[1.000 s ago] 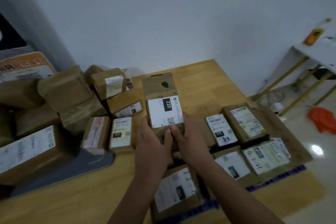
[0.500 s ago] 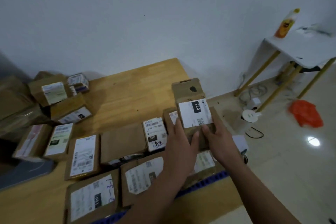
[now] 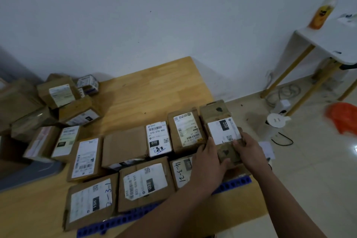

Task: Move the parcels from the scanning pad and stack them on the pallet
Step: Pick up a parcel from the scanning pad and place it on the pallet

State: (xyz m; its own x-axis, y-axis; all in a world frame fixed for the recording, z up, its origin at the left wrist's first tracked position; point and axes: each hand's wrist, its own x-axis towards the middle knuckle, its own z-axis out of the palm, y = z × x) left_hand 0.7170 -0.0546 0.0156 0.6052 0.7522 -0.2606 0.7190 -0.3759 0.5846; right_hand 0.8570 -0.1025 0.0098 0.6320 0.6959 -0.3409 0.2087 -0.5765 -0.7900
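Both hands hold a long brown parcel [image 3: 220, 121] with a white label marked 220, low over the right end of the blue pallet [image 3: 233, 184]. My left hand [image 3: 209, 162] grips its near left side and my right hand [image 3: 249, 150] grips its near right corner. Several labelled parcels lie in rows on the pallet, among them one marked 070 [image 3: 158, 138] and one marked 032 [image 3: 144, 185]. At the left the grey scanning pad [image 3: 34, 172] carries more parcels [image 3: 65, 141].
A heap of cardboard boxes [image 3: 58, 92] fills the table's far left. The wooden table [image 3: 146, 91] has bare room behind the pallet. Right of the table are a white side table [image 3: 328, 38] with an orange bottle [image 3: 322, 11], cables, and an orange bag [image 3: 343, 120] on the floor.
Both hands carried the 220 parcel from over the table's middle to the right end of the pallet and lowered it. The view swung right with them.
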